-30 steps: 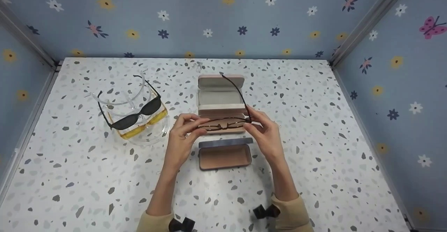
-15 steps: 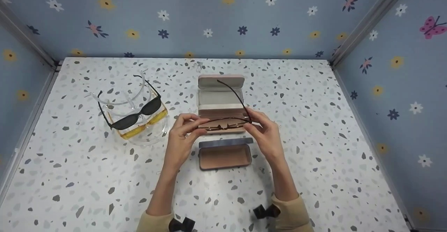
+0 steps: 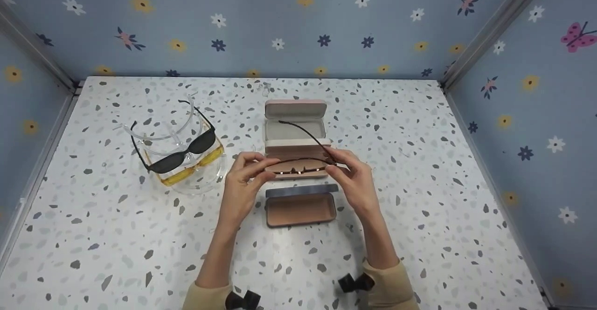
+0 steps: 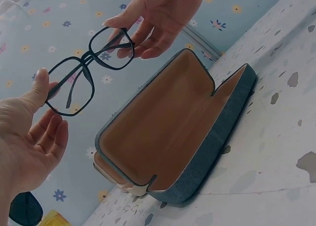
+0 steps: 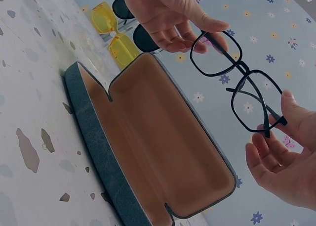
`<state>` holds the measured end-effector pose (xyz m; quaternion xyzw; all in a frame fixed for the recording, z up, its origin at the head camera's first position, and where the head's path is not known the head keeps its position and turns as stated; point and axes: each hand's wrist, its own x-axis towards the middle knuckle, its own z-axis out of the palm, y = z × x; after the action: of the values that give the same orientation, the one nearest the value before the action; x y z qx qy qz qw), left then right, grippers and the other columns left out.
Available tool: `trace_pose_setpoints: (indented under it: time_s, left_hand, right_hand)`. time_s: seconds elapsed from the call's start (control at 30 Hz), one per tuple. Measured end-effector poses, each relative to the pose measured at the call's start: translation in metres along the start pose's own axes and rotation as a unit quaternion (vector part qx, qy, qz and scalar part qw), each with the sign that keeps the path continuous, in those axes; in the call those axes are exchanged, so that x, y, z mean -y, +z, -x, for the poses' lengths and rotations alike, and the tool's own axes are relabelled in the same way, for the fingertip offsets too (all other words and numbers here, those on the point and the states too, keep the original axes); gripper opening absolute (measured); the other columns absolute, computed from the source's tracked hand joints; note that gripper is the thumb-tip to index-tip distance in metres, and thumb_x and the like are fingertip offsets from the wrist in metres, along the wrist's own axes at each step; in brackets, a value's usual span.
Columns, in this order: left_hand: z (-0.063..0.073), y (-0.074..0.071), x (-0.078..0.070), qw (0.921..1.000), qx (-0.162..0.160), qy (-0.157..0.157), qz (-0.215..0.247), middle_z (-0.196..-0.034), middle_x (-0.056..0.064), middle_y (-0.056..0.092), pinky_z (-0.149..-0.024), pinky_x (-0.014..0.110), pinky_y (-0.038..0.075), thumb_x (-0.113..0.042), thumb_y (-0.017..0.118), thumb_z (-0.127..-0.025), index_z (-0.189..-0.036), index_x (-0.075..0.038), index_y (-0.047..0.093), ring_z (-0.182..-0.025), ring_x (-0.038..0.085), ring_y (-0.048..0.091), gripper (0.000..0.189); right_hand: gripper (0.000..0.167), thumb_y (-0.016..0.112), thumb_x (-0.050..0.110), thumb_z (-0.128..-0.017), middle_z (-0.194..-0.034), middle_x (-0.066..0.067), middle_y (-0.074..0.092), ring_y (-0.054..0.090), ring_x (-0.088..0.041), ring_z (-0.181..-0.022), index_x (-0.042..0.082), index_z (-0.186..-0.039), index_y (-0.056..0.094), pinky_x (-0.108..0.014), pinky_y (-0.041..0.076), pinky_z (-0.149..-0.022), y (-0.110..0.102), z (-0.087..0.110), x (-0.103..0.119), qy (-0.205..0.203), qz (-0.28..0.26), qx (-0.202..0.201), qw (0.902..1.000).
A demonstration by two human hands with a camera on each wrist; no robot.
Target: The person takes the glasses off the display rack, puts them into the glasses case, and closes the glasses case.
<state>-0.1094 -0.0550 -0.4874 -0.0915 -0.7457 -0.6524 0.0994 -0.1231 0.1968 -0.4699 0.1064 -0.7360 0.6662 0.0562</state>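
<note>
Dark-rimmed eyeglasses (image 3: pixel 298 171) are held up between both hands, above an open pink glasses case (image 3: pixel 295 130). My left hand (image 3: pixel 245 179) pinches their left end between thumb and fingers. At the right end, my right hand (image 3: pixel 352 175) grips the frame near the hinge. One temple lies folded along the lenses; the other slants inward, partly folded, as the right wrist view shows with the eyeglasses (image 5: pixel 242 72). Nearer the body stands an open blue-grey glasses case (image 3: pixel 301 210) with a brown lining, nothing inside it; it fills the middle of both wrist views.
Left of the hands, black sunglasses (image 3: pixel 182 153), yellow-lensed glasses (image 3: pixel 179 177) and clear goggles (image 3: pixel 205 179) lie bunched together on the speckled table (image 3: pixel 116 244). Flower-patterned walls (image 3: pixel 261 25) enclose the table at the back and both sides.
The right temple of the eyeglasses has swung inward and down toward the lenses. Both hands have stayed nearly in place, and the cases have not moved.
</note>
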Motion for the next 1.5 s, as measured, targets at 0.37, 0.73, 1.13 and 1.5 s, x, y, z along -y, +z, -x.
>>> trace_pose_setpoints:
  time_s: [0.37, 0.73, 1.13, 1.5]
  left_hand:
    - [-0.0001, 0.0014, 0.0002, 0.9996, -0.012, -0.014, 0.02, -0.099, -0.002, 0.045, -0.075, 0.019, 0.04, -0.015, 0.075, -0.088, -0.115, -0.016, 0.081, -0.088, 0.011, 0.044, 0.027]
    - [-0.0005, 0.0022, 0.0, 0.9991, -0.013, -0.02, 0.035, -0.097, -0.001, 0.045, -0.074, 0.018, 0.042, -0.014, 0.074, -0.091, -0.114, -0.01, 0.08, -0.088, 0.012, 0.045, 0.024]
    - [-0.0002, 0.0015, 0.0011, 0.9992, -0.019, -0.011, 0.033, -0.096, 0.0, 0.042, -0.075, 0.018, 0.042, -0.011, 0.075, -0.089, -0.113, -0.014, 0.081, -0.089, 0.011, 0.044, 0.025]
    - [0.0006, 0.0014, 0.0015, 0.9985, -0.018, -0.018, 0.048, -0.095, 0.0, 0.04, -0.076, 0.019, 0.043, -0.012, 0.074, -0.091, -0.113, -0.012, 0.081, -0.088, 0.012, 0.042, 0.024]
  right_hand:
    - [0.034, 0.069, 0.003, -0.096, -0.128, -0.023, 0.066, 0.065, -0.027, -0.118, -0.003, -0.13, 0.068, -0.024, 0.057, -0.096, 0.0005, -0.0006, 0.0005, 0.001, 0.008, 0.005, 1.0]
    - [0.036, 0.069, 0.006, -0.096, -0.128, -0.022, 0.066, 0.065, -0.022, -0.118, -0.005, -0.13, 0.067, -0.022, 0.056, -0.094, -0.0006, 0.0006, -0.0013, -0.006, 0.012, 0.014, 0.9998]
    - [0.03, 0.067, 0.003, -0.097, -0.126, -0.021, 0.066, 0.064, -0.01, -0.115, -0.003, -0.126, 0.07, -0.022, 0.057, -0.09, 0.0009, 0.0009, 0.0006, 0.003, 0.019, 0.011, 0.9998]
    - [0.026, 0.067, 0.002, -0.097, -0.125, -0.021, 0.066, 0.064, -0.01, -0.116, -0.004, -0.122, 0.072, -0.024, 0.057, -0.092, 0.0008, 0.0011, 0.001, 0.0, 0.023, 0.015, 0.9996]
